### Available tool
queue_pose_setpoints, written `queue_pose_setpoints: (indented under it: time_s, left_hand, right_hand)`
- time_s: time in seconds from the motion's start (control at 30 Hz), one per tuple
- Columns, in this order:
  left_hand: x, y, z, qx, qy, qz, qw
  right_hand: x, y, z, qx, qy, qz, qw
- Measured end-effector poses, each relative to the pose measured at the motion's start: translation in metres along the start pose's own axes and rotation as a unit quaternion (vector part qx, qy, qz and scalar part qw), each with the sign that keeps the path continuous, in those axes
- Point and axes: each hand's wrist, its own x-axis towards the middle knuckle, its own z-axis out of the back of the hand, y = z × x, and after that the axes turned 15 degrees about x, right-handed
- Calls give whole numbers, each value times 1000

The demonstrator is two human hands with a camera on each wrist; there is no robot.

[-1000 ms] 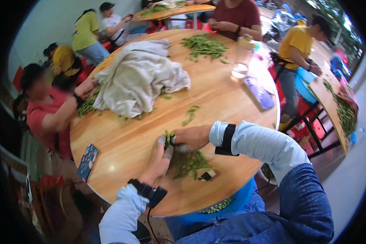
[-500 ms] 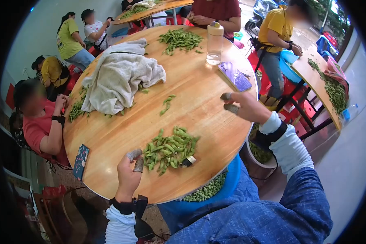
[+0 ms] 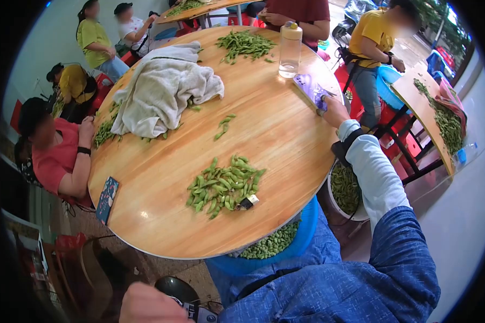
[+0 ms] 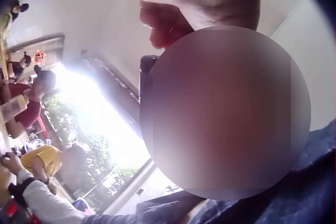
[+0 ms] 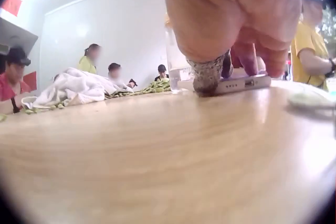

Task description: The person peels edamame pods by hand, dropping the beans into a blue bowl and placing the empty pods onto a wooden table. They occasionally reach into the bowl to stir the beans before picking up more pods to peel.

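Observation:
My right hand (image 3: 334,112) reaches to the far right of the round wooden table (image 3: 275,129) and grips the near end of a purple smartphone (image 3: 310,91). In the right wrist view, the wrapped thumb (image 5: 207,77) sits at the phone's edge, with the fingers bent over its top. The phone lies low at the tabletop. Away from the table, my left hand (image 3: 153,307) is raised low in the head view, blurred; in the left wrist view its fingers (image 4: 157,16) are curled near the blurred-out area. A pile of green soybean pods (image 3: 221,185) lies in front of me.
A water bottle (image 3: 290,51) stands behind the phone. A grey cloth (image 3: 161,91) covers pods at the left, near a dark patterned booklet (image 3: 108,200). Below the edge are a blue tub (image 3: 308,220) of shelled beans and a white bucket (image 3: 331,202). Several people sit around.
Both hands have left the pod pile, where they worked together a second ago. The right hand went forward and right to the phone; the left drew back off the table and up.

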Motion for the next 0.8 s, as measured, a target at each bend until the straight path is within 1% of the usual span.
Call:
queue_pose_setpoints:
  time_s: [0.03,0.07,0.13,0.17,0.23,0.3,0.37,0.4,0.43,0.5,0.53,0.57,0.63,0.7,0.73,0.77,0.8]
  left_hand:
    - [14,-22,-11,30,-37,56,997]
    - [20,-33,-18,59,-74,112,989]
    - [16,-29,-12,44,-66,48,996]
    - [15,-28,-10,35,-60,17,997]
    - [21,-32,-11,32,-72,65,995]
    - [25,-36,-11,49,-71,105,991]
    - [22,-35,-11,53,-54,106,991]
    - [19,-33,-11,56,-46,106,992]
    - [1,-22,-12,96,-53,104,989]
    - [-33,-1,-21,88,-51,216,971]
    - [-36,7,-23,110,11,270,956]
    - [-39,15,-24,136,78,318,935]
    - [-65,31,-29,132,112,367,914]
    - [-96,43,-31,149,136,425,883]
    - [-110,48,-31,150,141,445,871]
    - [-123,52,-30,151,147,466,859]
    - [-133,57,-30,152,153,487,847]
  right_hand:
    - [5,-2,0,-15,0,8,1000]
    - [6,1,2,-30,0,16,999]
    - [8,8,-2,-74,-49,118,989]
    - [5,21,-3,-95,-72,167,979]
    - [-2,58,-5,43,51,152,986]
    - [-10,92,-19,142,135,188,963]
    - [-7,118,-45,130,174,196,956]
    - [-3,131,-57,131,192,187,955]
    - [2,144,-70,133,211,178,952]
    - [15,158,-108,128,201,184,954]
    - [20,167,-121,125,197,187,954]
    - [19,178,-127,111,236,217,941]
    - [4,194,-138,80,314,272,906]
    - [-29,214,-121,89,448,262,850]
    - [-42,212,-117,118,374,341,854]
    - [-55,202,-111,148,297,415,847]
    - [-67,194,-103,175,216,484,830]
